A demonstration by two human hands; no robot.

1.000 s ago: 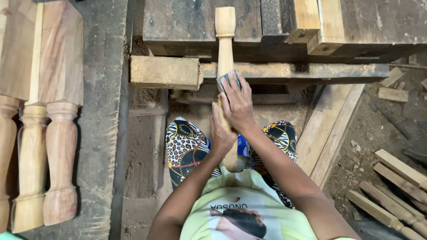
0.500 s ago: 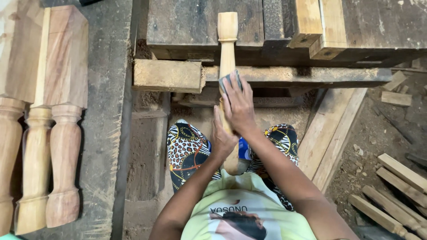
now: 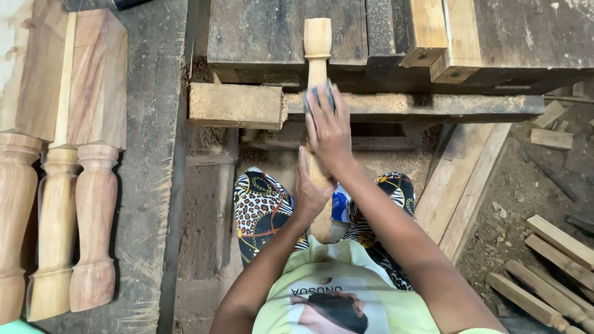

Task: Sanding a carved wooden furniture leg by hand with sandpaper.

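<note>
A pale turned wooden leg (image 3: 317,49) runs from my lap up onto the dark workbench (image 3: 495,37). My left hand (image 3: 309,192) grips its lower part, just above my patterned trousers. My right hand (image 3: 329,127) presses a grey piece of sandpaper (image 3: 317,94) around the leg's slim neck, fingers wrapped over it. The leg's rounded top end sticks out beyond the sandpaper.
Three bigger turned legs (image 3: 93,185) lie on a board at the left. A sawdust-covered block (image 3: 235,104) sits left of the leg. A slanted plank (image 3: 461,179) and several small turned spindles (image 3: 544,272) lie at the right on the dirt floor.
My right hand has slid the sandpaper up the leg toward its top end. The left hand keeps its grip in place.
</note>
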